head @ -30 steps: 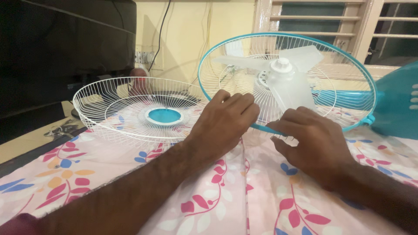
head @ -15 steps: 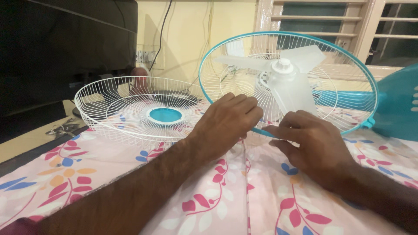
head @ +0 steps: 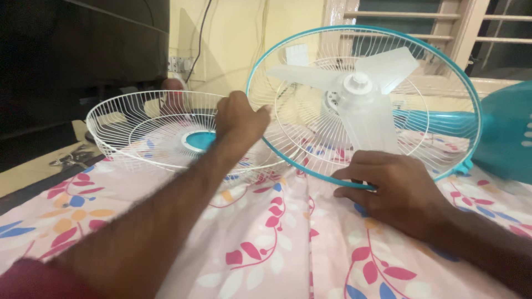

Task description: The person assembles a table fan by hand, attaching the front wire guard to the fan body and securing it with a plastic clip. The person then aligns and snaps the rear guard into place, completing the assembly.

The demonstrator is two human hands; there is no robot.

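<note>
Head view: the left hand (head: 239, 119) closed on the loose white grille (head: 166, 133) left of the fan (head: 363, 102); the right hand (head: 396, 191) pinched the fan's teal rim. The grille looked light, springy, best held by its rim.

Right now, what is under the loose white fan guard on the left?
Under the white fan guard the pink floral cloth shows through the wires. The left hand covers its right rim, and the teal centre disc hides what lies beneath it.

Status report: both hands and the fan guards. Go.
Left hand on loose white guard. Right hand gripping teal-rimmed guard, blades inside. Nothing between them.
</note>
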